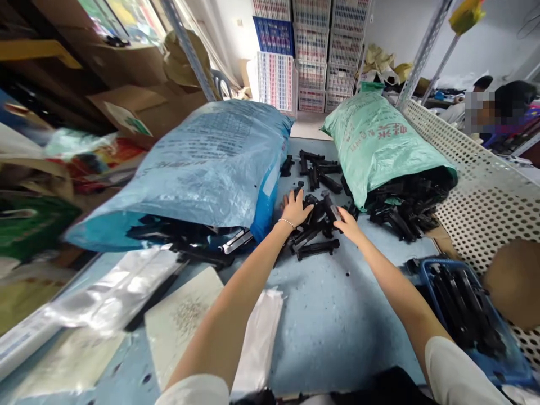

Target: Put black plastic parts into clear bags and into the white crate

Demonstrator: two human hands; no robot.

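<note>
Black plastic parts (314, 225), unlabelled, under hands (295, 209)

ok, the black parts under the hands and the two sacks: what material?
Black parts: likely moulded plastic, matte, uniform black with crisp edges. Blue sack and green sack: apparently woven plastic, slightly glossy, printed, creased like film.

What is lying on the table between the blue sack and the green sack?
In the head view, loose black plastic parts lie on the table between the blue sack and green sack; both hands reach into them.
</note>
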